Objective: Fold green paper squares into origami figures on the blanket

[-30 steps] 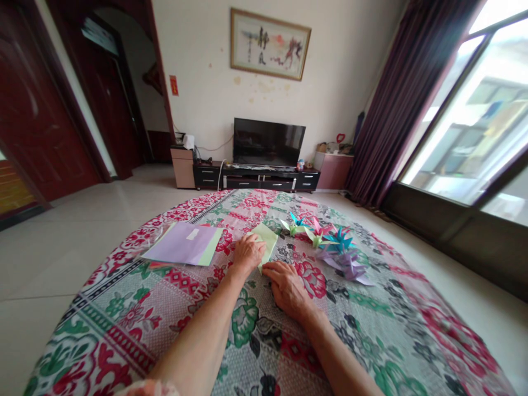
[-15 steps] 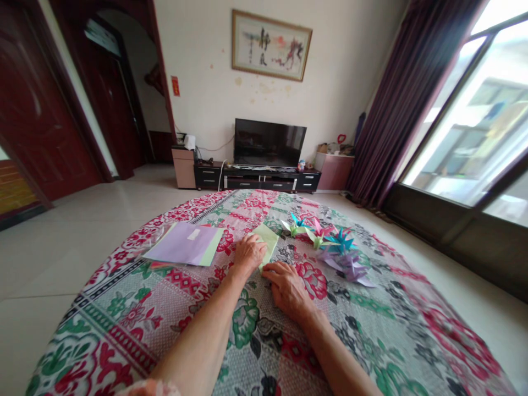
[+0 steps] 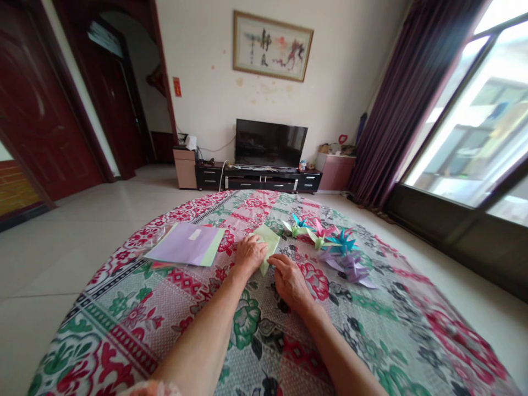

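A light green sheet of folded origami paper (image 3: 270,240) lies on the table in front of me, its lower end narrowing to a point. My left hand (image 3: 249,253) rests over its left side, fingers curved and holding it down. Beside the lower right edge is my right hand (image 3: 289,279), index finger stretched out to touch the paper, the other fingers loosely bent. Its thumb is mostly hidden. Left of the hands lies a stack of coloured paper (image 3: 181,246), a purple sheet on top. To the right are several folded paper cranes (image 3: 342,241), blue, pink, green and purple.
A flowered tablecloth (image 3: 247,319) covers the round table. Beyond its far edge stand a low black TV cabinet (image 3: 258,180) and a television (image 3: 271,144). Purple curtains (image 3: 406,104) hang by the window on the right; dark red doors are on the left.
My right hand has shifted slightly right, uncovering more of the paper's lower point. My left hand stays on the paper. The whole view has moved very slightly.
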A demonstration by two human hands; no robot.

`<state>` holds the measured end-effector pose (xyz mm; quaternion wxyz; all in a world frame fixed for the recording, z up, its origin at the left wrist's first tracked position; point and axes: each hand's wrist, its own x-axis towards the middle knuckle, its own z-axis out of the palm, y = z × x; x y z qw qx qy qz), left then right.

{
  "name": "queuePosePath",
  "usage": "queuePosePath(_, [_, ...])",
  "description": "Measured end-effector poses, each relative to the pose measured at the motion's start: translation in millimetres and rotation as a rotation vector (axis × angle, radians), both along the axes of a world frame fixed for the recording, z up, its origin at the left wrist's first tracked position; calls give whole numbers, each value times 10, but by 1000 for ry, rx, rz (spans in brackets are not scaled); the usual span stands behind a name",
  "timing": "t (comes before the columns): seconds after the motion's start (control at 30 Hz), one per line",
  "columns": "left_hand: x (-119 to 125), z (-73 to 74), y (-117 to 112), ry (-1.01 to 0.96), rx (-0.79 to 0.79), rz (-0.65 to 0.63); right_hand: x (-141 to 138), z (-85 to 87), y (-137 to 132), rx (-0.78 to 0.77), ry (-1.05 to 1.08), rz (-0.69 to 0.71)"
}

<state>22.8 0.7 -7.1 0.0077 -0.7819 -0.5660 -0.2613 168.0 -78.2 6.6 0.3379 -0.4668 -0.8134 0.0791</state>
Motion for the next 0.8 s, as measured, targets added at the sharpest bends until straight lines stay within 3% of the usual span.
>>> queuePosePath(0.33, [-6, 6, -19, 9, 26, -11, -24, 4, 4, -24, -119, -19])
queuePosePath(0.8, [7, 16, -38, 22, 19, -16, 16, 32, 467, -51, -237, -214])
